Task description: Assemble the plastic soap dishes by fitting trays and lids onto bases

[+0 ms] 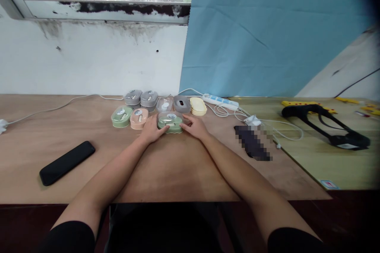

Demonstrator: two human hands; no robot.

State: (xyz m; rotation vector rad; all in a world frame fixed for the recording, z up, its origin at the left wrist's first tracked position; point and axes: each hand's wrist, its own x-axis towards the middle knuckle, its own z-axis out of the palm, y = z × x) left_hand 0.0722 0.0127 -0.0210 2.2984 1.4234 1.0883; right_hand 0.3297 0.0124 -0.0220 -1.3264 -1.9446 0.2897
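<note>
A green soap box [171, 119] with a clear lid and a round label sits on the brown table in front of me. My left hand [152, 128] grips its left end, the thumb along the front edge. At the opposite end my right hand [195, 125] holds it the same way, with thumb in front and fingers behind. Just left of my left hand stands a pink soap box [139, 119], and beyond that another green soap box [121, 117]. Behind the held box are a clear lid [165, 104] and a grey soap box [182, 104].
Stacked grey boxes [149, 99] stand near the wall. Yellow trays [198, 106] are piled beside a power strip [221, 101] with loose white cables. A black phone [67, 163] lies at left, a pixelated dark object [253, 144] at right, and a black frame [329, 126] farther right.
</note>
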